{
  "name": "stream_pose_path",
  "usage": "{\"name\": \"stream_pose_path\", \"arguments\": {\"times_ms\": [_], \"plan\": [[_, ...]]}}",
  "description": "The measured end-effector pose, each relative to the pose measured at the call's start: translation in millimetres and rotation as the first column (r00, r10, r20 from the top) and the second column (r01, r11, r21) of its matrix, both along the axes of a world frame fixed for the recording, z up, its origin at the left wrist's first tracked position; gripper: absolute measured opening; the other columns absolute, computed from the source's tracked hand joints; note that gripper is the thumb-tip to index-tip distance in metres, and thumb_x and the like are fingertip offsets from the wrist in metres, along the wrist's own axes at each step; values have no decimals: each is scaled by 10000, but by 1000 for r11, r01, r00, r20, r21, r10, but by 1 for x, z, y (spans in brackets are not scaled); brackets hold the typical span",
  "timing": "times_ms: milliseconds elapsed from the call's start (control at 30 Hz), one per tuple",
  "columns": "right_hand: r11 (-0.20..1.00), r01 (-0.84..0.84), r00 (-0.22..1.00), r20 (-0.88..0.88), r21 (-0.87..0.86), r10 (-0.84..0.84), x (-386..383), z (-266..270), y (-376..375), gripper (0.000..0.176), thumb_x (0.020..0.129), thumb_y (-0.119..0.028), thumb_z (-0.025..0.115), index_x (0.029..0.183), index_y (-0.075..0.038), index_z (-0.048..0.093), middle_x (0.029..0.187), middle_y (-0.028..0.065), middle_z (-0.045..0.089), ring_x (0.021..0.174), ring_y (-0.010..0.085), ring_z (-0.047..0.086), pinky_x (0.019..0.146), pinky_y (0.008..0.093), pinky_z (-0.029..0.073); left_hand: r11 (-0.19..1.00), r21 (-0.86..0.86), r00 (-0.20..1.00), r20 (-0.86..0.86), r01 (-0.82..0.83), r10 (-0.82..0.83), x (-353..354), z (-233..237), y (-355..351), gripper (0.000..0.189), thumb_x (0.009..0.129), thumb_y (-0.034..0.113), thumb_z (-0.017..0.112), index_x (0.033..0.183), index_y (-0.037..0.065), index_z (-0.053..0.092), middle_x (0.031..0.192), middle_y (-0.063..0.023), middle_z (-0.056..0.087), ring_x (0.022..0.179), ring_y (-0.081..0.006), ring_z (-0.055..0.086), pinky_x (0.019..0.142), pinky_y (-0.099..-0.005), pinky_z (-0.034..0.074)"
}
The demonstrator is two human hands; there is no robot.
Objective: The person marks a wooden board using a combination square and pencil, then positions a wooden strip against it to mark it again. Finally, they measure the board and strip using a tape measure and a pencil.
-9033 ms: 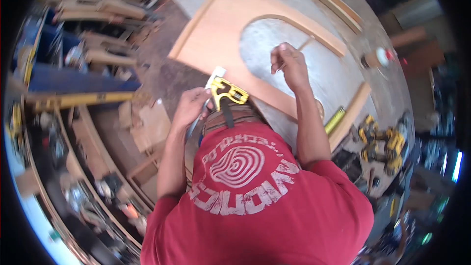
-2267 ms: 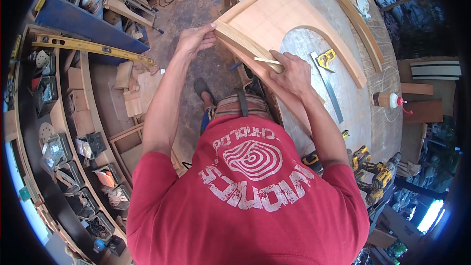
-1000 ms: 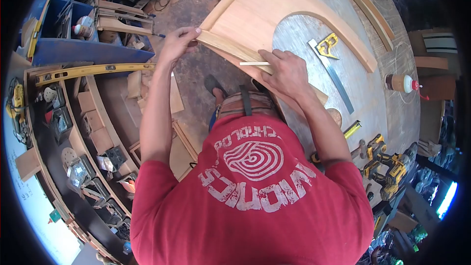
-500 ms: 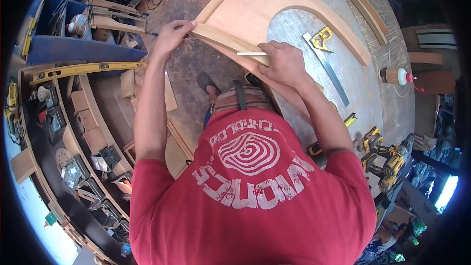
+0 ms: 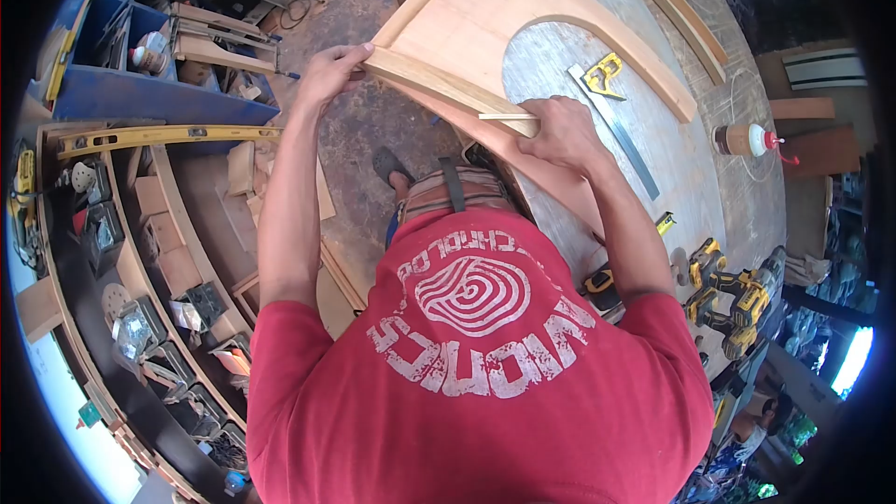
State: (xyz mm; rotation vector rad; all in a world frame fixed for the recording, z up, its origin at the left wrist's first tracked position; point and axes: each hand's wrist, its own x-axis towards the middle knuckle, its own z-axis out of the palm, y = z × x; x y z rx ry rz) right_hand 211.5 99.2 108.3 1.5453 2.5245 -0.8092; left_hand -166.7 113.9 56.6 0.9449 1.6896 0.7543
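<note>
A long wooden strip (image 5: 439, 81) lies along the near edge of a pale curved wooden panel (image 5: 476, 5). At the strip's left end, my left hand (image 5: 336, 72) pinches it at the panel's corner. My right hand (image 5: 563, 131) is closed around the strip's right part, with a thin light stick (image 5: 504, 116) sticking out to the left from its fingers. The palm side of my right hand is hidden. Right of the panel's curved cutout, a yellow combination square (image 5: 616, 121) lies on the worktable (image 5: 737, 177).
A glue bottle (image 5: 747, 140) lies on the right of the table, with yellow cordless drills (image 5: 737, 299) nearer me. Long wooden strips (image 5: 667, 9) lie at the far side. Left are a blue bin (image 5: 159, 98), a yellow level (image 5: 168, 136) and shelves of tools (image 5: 140, 271).
My right hand has slid right and slightly nearer along the strip, and the thin stick has moved with it. My left hand remains at the corner. The view has shifted slightly.
</note>
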Motion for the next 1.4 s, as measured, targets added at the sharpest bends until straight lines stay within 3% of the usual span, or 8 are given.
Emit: {"name": "stream_pose_path", "arguments": {"times_ms": [733,967,1033,1133,1233,1300,1333,1400], "plan": [[999,-11,999,-36,-33,10,-2,-2,4,526,686,-235,718,1178,-48,712,943,235,738,929,412,706,859,481,541,999,-16,999,27,28,-28,-8,-7,7,576,939,473,736,1244,-14,691,1267,-183,667,1087,-279,693,932,-365,568],[999,3,1000,-23,-45,-4,-3,-1,3,528,692,-231,719,1192,-61,702,1021,223,727,999,385,698,876,474,534,998,-8,992,-104,66,-66,-4,8,8,631,877,478,778,1266,-10,685,1171,-161,693,988,-231,683,814,-336,557],[997,49,990,-135,56,-41,-1,2,-2,465,747,-243,732,1177,-69,706,1073,203,701,1031,379,684,883,468,534,998,4,989,-137,56,-55,-1,16,9,692,839,442,821,1273,-71,659,1118,-190,715,973,-226,700,795,-323,568],[984,107,943,-327,140,-56,-2,18,-7,377,825,-237,726,1155,-56,707,1097,181,655,1020,374,665,871,454,530,991,83,954,-289,108,-80,-2,8,14,962,784,522,847,1393,-147,519,1239,-287,663,1079,-310,697,830,-389,579],[967,118,830,-558,224,28,-8,21,-13,260,912,-199,693,1104,-23,705,1030,161,615,910,343,636,833,422,513,990,31,956,-263,141,-128,4,14,16,1157,737,589,862,1452,-195,400,1346,-378,575,1190,-379,658,871,-450,575],[943,160,696,-711,291,101,-26,21,-27,237,922,-186,687,1085,-15,704,996,155,605,883,324,620,825,409,506,988,5,944,-296,151,-143,1,-1,21,1146,733,618,856,1424,-194,433,1198,-328,639,1044,-326,694,769,-406,576],[881,118,686,-679,458,262,-36,24,-30,197,922,-141,683,1070,-15,710,913,129,590,807,290,597,749,377,505,988,-9,938,-312,157,-152,2,-3,21,1142,732,633,853,1410,-193,449,1124,-303,670,971,-300,711,718,-383,577],[894,88,655,-702,440,281,-50,12,-40,201,908,-122,692,1077,-16,710,873,121,592,740,287,589,698,357,509,981,-97,967,-180,165,-181,3,2,20,1126,736,625,834,1459,-144,443,1203,-254,655,932,-246,662,744,-339,527]]}}
